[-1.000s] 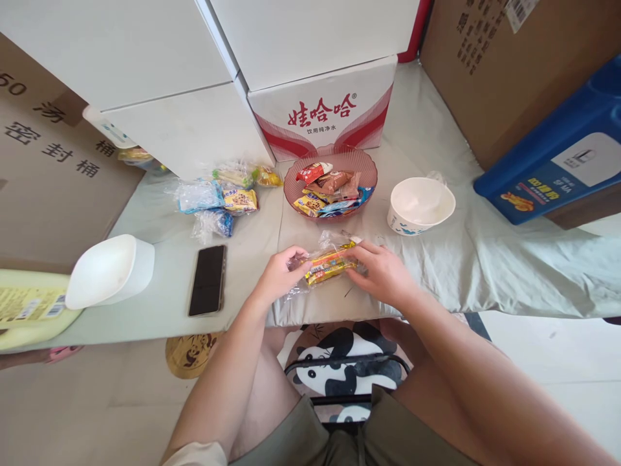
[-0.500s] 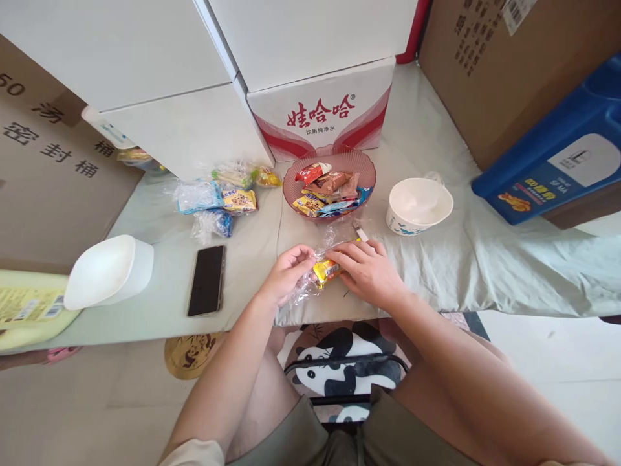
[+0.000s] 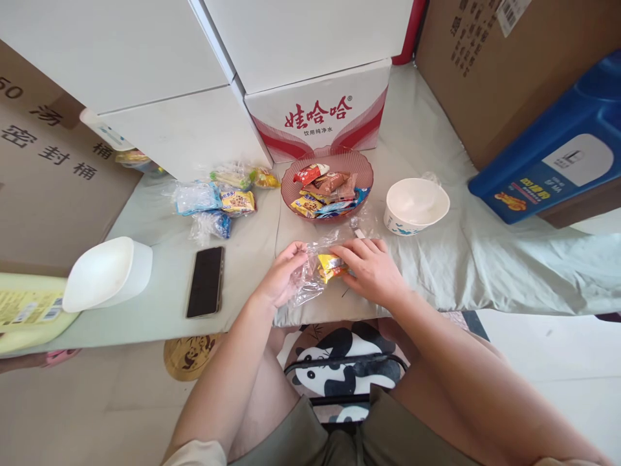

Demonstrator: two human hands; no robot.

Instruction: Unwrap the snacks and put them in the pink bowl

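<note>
Close to the table's front edge, my left hand (image 3: 286,272) is closed on the side of a clear plastic bag (image 3: 309,285). My right hand (image 3: 371,268) lies curled over yellow snack packets (image 3: 330,265), which sit in or on the bag; its palm covers part of them, so how many there are I cannot tell. Just beyond my hands stands a pink ribbed glass bowl (image 3: 327,156) with several wrapped snacks in it. A small white object (image 3: 359,233) shows right behind my right hand's fingers.
Several bagged snacks (image 3: 237,202) lie left of the bowl, above a black phone (image 3: 206,282). A white tub (image 3: 107,272) stands at the left, a paper bowl (image 3: 416,206) at the right. A white carton (image 3: 320,116), a blue jug (image 3: 557,142) and cardboard boxes (image 3: 514,77) bound the table.
My left hand has moved slightly left, drawing the bag's film away from the yellow packets. The packets have shifted a little right, under my right hand.
</note>
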